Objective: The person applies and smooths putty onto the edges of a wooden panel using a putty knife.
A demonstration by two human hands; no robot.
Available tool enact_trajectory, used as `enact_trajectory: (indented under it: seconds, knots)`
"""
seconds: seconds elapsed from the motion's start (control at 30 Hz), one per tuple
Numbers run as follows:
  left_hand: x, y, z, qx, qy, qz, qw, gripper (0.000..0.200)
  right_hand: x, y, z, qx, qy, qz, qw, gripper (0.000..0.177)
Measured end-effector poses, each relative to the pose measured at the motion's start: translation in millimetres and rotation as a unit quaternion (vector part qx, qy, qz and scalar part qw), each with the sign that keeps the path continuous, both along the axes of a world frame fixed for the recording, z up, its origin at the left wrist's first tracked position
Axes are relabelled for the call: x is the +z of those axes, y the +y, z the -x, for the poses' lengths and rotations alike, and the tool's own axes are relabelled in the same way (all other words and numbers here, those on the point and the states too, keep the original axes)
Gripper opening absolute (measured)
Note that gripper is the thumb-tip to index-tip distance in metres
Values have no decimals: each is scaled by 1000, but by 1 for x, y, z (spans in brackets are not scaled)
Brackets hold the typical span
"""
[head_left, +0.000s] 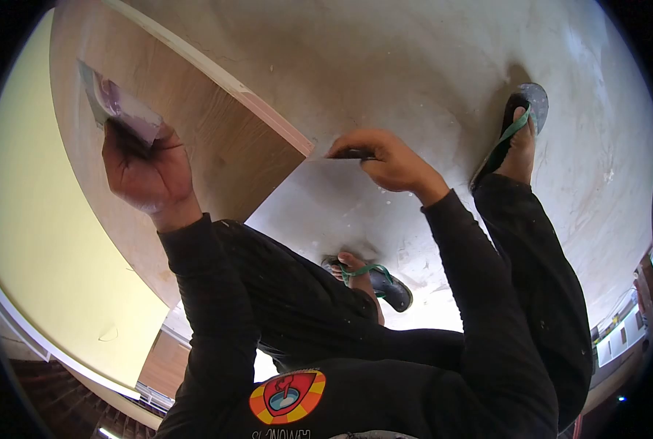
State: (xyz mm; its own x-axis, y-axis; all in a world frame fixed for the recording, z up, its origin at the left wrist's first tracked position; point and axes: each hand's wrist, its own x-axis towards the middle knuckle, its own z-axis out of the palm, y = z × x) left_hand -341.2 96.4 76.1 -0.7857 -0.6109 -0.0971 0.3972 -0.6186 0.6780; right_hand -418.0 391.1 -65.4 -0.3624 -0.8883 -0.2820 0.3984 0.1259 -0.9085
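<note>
My left hand (149, 170) is raised over the wooden panel, fingers closed on a flat scraper (125, 110). The scraper is pale grey with whitish and purplish smears and points up and to the left; the fingers hide its near end. My right hand (396, 164) is beside the panel's lower corner, with its fingers curled together. Something dark or shadowed shows under those fingers, and I cannot make out what it is. Just below them runs the straight edge of a pale grey flat surface (304, 197).
The brown wood-grain panel (217, 117) has a pinkish edge strip (275, 121). A pale yellow surface (41, 190) stands at the left. My feet, in green-strapped flip-flops (520, 124), rest on the stained grey floor (429, 80). White items (619, 340) lie at the far right.
</note>
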Motion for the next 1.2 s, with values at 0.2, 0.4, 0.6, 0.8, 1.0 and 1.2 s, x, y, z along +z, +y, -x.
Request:
enact_trajectory:
  seconds: [0.2, 0.4, 0.6, 0.8, 1.0, 1.2]
  knots:
    - [3, 4, 0, 1, -3, 8, 1000, 38, 0, -15, -26, -156, -99, 32, 982, 51]
    - [2, 3, 2, -27, 12, 6, 1000, 36, 3, -7, -71, -181, 118, 4, 976, 54]
    - [5, 3, 0, -5, 3, 4, 1000, 36, 5, -12, -45, -241, 59, 54, 967, 55]
    - [4, 3, 4, -8, 15, -11, 1000, 34, -9, -111, 40, -108, 168, 77, 977, 50]
    - [7, 1, 2, -4, 15, -4, 1000, 33, -20, -130, 40, -38, 168, 66, 983, 46]
    - [7, -4, -2, -27, 23, 8, 999, 34, -16, -42, 5, -22, 119, 67, 990, 53]
